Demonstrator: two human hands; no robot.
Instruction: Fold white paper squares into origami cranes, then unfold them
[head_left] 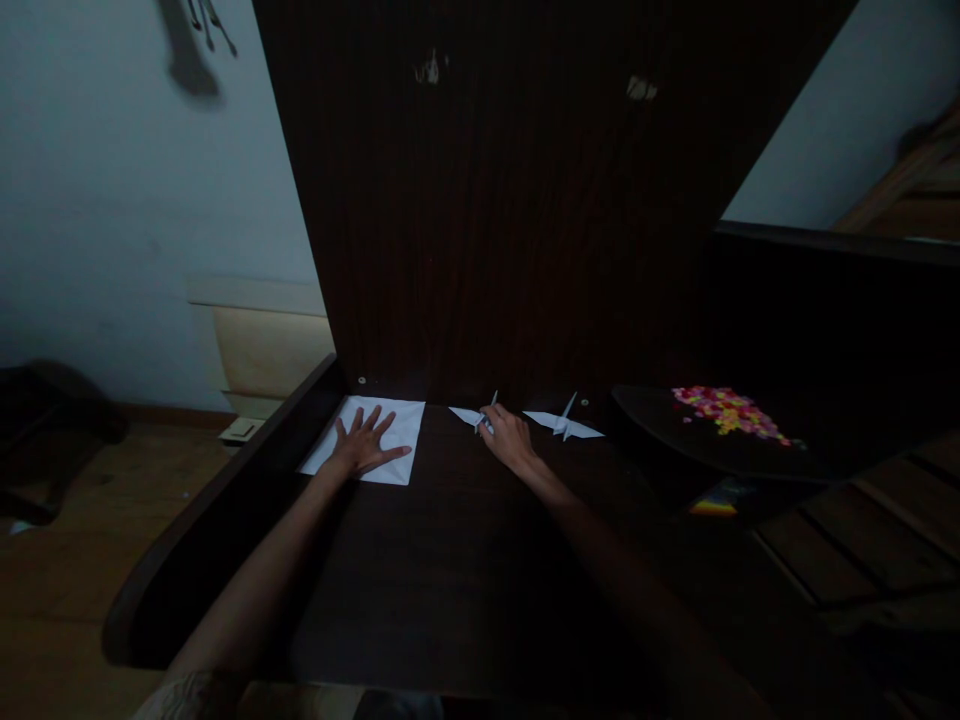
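Observation:
My left hand lies flat with fingers spread on a white sheet of paper at the left of the dark desk. Faint crease lines run across the sheet. Toward the back middle, my right hand has its fingers bent together on a white paper crane, and part of the crane is hidden under them. A second paper crane, wings spread, rests just to the right, apart from the hand.
The dark wooden desk has a raised side panel on the left and a tall back panel. On a rounded shelf at the right lies a heap of small pink, red and yellow pieces. Beyond the left panel is a wooden floor.

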